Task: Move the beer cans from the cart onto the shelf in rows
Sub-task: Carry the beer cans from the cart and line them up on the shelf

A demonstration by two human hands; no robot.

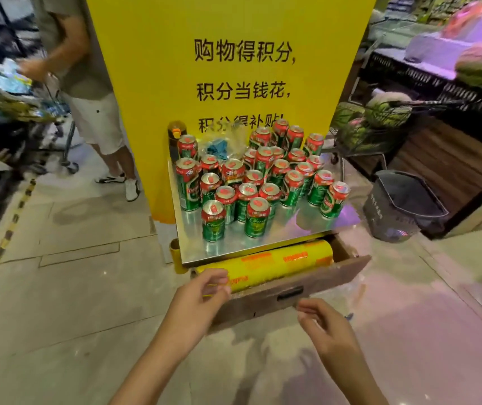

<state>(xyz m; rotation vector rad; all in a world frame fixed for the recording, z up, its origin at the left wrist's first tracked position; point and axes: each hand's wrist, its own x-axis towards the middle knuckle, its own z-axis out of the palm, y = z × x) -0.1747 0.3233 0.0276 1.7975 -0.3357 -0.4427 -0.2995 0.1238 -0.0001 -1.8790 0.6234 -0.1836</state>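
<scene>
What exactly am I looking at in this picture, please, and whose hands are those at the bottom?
There is no machine here. The one picture comes from a wide-angle camera on a person's head, looking forward and down. The left hand and right hand are the wearer's; both hang with loosely curled fingers and hold nothing. Ahead, green and red beer cans stand upright in a loose cluster on a shiny metal platform in front of a yellow sign. Below it, a yellow roll of film lies in a cardboard box. A dark shopping basket stands on the floor to the right, and another person stands at the left.
</scene>
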